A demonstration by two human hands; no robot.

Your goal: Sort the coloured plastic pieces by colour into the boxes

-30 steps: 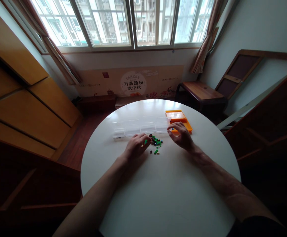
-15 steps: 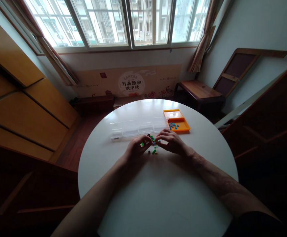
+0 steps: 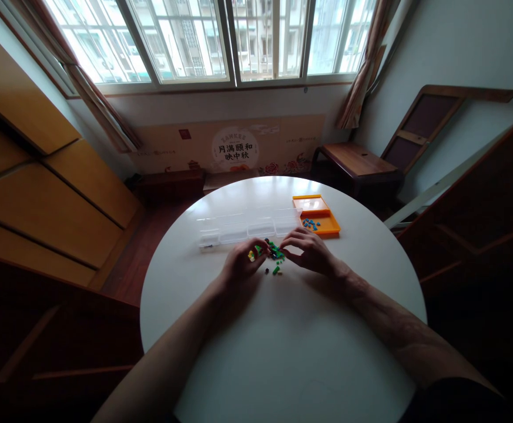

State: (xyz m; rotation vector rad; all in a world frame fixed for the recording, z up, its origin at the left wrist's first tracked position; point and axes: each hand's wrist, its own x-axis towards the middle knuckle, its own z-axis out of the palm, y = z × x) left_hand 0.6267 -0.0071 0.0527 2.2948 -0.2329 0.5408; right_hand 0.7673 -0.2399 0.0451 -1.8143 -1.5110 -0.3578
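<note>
A small heap of green, dark and a few other coloured bricks, like tiny building bricks, lies on the white table between my hands. At its left edge is my left hand, its thumb and forefinger curled into a ring with the tips close together. Some yellow and green bits show through that ring. My right hand reaches the heap from the right, thumb and fingertips bent together at its edge. Whatever either pinch holds is too small to make out. Nearer me lie a loose green brick and a dark brick.
Behind my hands stands a clear plastic compartment box. An orange tray with several small blue pieces sits at its right end. The round white table has a wooden stool beyond its far right edge.
My fingertips have drawn slightly apart over the heap, and more of the bricks between them shows. The box and the orange tray stay in place.
</note>
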